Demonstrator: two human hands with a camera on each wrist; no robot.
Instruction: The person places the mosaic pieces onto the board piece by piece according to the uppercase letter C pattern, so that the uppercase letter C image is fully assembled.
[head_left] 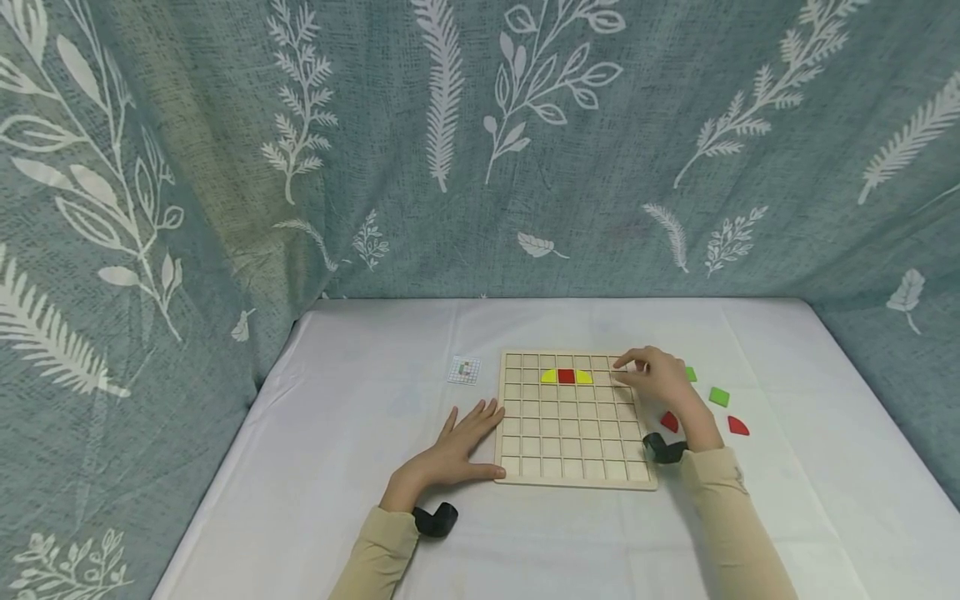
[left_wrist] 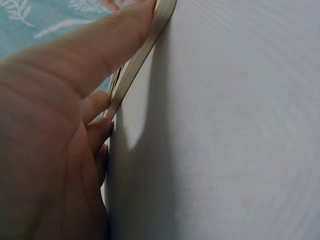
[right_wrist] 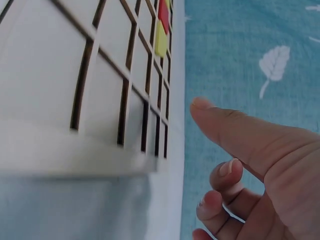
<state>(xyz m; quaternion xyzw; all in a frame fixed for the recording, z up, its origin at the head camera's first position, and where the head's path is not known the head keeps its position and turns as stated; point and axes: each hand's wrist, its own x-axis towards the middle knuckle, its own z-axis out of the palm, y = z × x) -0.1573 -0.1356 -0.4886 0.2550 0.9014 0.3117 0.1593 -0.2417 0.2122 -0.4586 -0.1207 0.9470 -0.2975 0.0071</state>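
Observation:
A square wooden grid board (head_left: 570,429) lies on the table. In one of its upper rows, a red square tile (head_left: 566,377) sits between two yellow quarter-round tiles, the left one (head_left: 549,377) and the right one (head_left: 583,377). My left hand (head_left: 461,446) rests at the board's left edge with fingers spread, thumb by the lower corner. In the left wrist view its thumb (left_wrist: 100,47) and fingertips touch the wooden rim. Over the board's upper right side hovers my right hand (head_left: 660,379), fingers loosely bent, thumb and fingertips apart with nothing between them.
Right of the board lie a green square tile (head_left: 719,397), another green tile (head_left: 691,374) partly behind the right hand, and two red quarter-round tiles (head_left: 670,422) (head_left: 738,426). A small pattern card (head_left: 464,370) is left of the board. A leaf-print curtain (head_left: 480,167) hangs behind the white-covered table (head_left: 360,392).

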